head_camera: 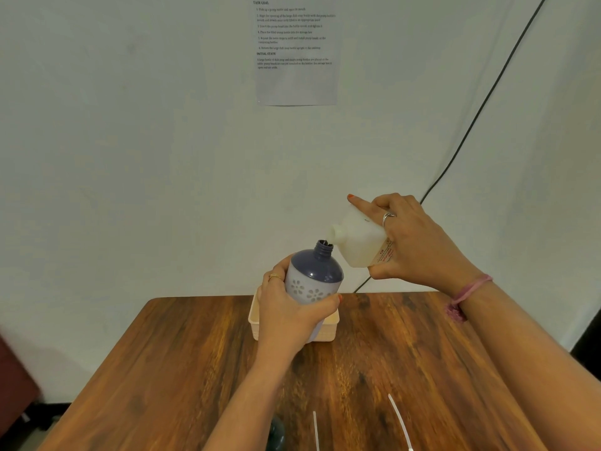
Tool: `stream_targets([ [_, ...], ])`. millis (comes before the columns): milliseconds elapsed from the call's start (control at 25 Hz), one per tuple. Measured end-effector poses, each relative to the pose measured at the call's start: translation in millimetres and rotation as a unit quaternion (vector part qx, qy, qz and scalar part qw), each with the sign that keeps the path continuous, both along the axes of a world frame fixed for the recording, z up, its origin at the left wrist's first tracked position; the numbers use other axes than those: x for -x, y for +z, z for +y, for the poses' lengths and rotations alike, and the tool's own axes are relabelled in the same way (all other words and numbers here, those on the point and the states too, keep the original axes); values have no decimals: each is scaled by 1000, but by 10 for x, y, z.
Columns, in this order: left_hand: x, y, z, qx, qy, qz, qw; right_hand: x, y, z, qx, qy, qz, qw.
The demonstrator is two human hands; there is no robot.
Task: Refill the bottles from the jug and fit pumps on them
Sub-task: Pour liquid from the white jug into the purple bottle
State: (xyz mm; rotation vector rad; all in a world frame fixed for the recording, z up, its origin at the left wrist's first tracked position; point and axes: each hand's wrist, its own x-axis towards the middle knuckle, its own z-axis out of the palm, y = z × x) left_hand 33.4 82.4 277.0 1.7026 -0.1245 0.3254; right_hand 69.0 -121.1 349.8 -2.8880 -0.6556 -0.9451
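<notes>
Hands tip squarish white jug [361, 242] onto round-shouldered, flower-patterned bottle [313, 281].

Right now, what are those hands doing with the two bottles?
A person is filling up a soap bottle. The left hand holds a purple bottle with white flowers above a small cream tray on the wooden table. The right hand tips a white jug so its spout sits right at the bottle's open neck. No pump is on the bottle yet. Two thin white tubes, probably from the pumps, lie near the table's front edge.
</notes>
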Motion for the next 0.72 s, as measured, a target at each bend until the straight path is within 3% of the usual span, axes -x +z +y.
stream_targets([
  [720, -45, -12, -85, -8, -4, -8, 1000, 6, -10, -87, 0, -7, 3, 1000],
])
